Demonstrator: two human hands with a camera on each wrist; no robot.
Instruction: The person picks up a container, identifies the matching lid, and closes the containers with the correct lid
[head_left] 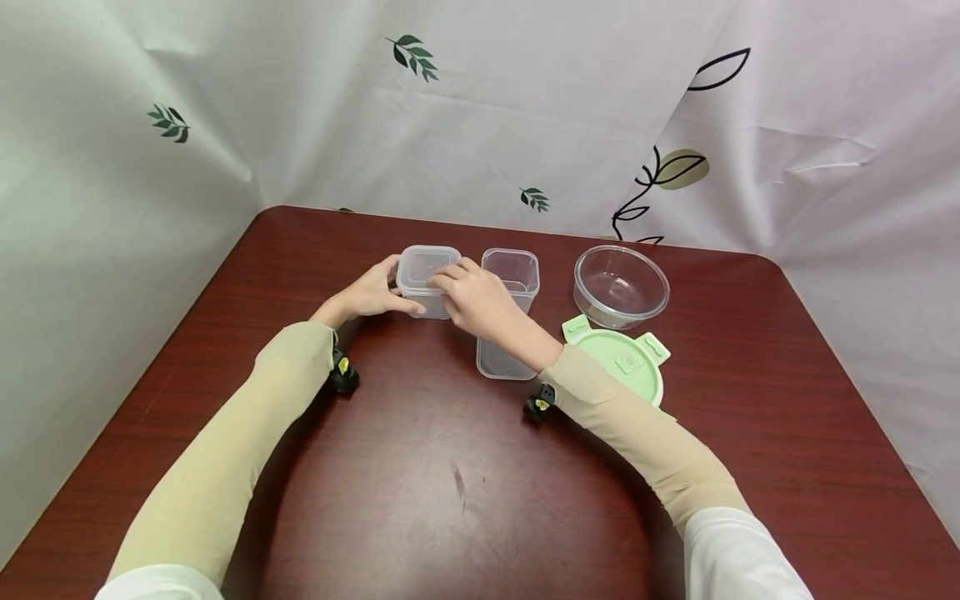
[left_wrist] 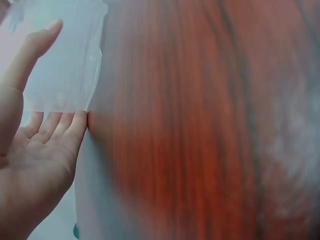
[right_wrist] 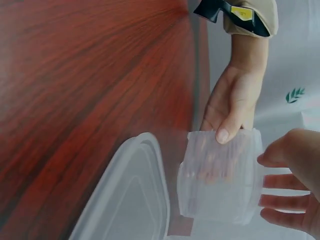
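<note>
Left hand (head_left: 372,289): half-closed, grips box (head_left: 437,307) by its side (thumb in front).
Right hand (head_left: 478,298): fingers extended, tips touching lid (head_left: 422,267), nothing gripped.

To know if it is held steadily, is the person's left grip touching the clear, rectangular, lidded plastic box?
Touching. In the right wrist view, the left grip has its thumb laid against the lidded box.
</note>
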